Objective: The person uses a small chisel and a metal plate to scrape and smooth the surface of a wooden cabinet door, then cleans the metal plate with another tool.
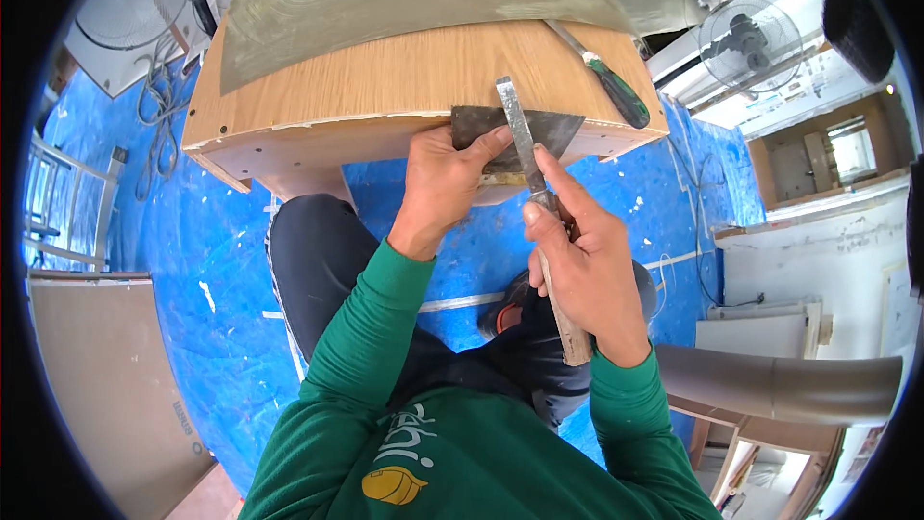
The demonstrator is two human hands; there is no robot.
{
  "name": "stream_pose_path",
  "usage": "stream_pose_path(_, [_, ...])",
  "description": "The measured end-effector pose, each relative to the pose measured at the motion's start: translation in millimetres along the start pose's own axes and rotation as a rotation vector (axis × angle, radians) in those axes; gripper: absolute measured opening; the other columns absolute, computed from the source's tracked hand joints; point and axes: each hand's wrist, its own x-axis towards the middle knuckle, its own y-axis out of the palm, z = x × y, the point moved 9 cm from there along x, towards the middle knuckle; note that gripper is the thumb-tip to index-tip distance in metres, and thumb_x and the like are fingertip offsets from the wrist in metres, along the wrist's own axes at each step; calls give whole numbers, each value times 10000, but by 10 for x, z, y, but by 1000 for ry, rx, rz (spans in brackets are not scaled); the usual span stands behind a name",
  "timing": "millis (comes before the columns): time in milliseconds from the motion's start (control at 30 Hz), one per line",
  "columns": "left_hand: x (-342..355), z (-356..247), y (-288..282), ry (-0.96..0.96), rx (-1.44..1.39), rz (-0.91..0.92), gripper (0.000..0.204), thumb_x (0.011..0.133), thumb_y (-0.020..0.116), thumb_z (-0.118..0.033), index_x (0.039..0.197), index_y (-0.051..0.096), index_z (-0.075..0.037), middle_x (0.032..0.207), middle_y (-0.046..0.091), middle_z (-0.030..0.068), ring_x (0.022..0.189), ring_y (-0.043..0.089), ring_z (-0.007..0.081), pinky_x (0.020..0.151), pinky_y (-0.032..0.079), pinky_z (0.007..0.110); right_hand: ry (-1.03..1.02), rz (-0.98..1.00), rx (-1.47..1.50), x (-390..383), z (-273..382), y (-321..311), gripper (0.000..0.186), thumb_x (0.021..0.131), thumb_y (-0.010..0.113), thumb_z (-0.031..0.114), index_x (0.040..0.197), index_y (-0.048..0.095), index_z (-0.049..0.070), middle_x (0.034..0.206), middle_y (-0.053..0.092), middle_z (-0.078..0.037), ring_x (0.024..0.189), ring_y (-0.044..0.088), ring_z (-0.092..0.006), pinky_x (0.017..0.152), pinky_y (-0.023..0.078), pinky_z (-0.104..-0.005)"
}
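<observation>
My left hand (441, 178) pinches a thin dark grey flat plate (558, 125) between thumb and fingers, up against the near edge of a wood-grain box (337, 87). A yellowish strip shows low on the plate. In my right hand (592, 265) is a chisel (517, 120) with a worn wooden handle. Its blade points away from me and crosses over the plate, with my right index finger laid along it. Both hands are close together. A second tool with a green and black handle (618, 91) lies on the box top, its metal end by a grey-green sheet (395, 0).
Blue sheeting (221, 260) covers the floor. One fan (749, 43) stands at the right, and a cable (159, 116) lies coiled at the left. A board (115, 376) is at lower left, near a ladder-like metal frame (72, 197). A long brown tube (780, 385) is at lower right.
</observation>
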Motion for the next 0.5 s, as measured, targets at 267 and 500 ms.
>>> stream_pose_path(267, [-1, -38, -15, -7, -28, -17, 186, 1026, 811, -81, 1150, 827, 57, 1066, 844, 78, 920, 723, 114, 816, 601, 317, 14, 8, 4, 32, -62, 30, 589, 1138, 676, 164, 1702, 514, 104, 856, 636, -34, 578, 617, -90, 497, 492, -276])
stream_pose_path(500, [-10, -45, 7, 30, 54, -8, 186, 1054, 792, -93, 1182, 819, 39, 1073, 838, 65, 935, 734, 117, 824, 605, 316, 9, -14, -72, -7, 25, 43, 579, 1138, 657, 150, 1695, 517, 78, 812, 629, -20, 572, 601, -88, 499, 478, -278])
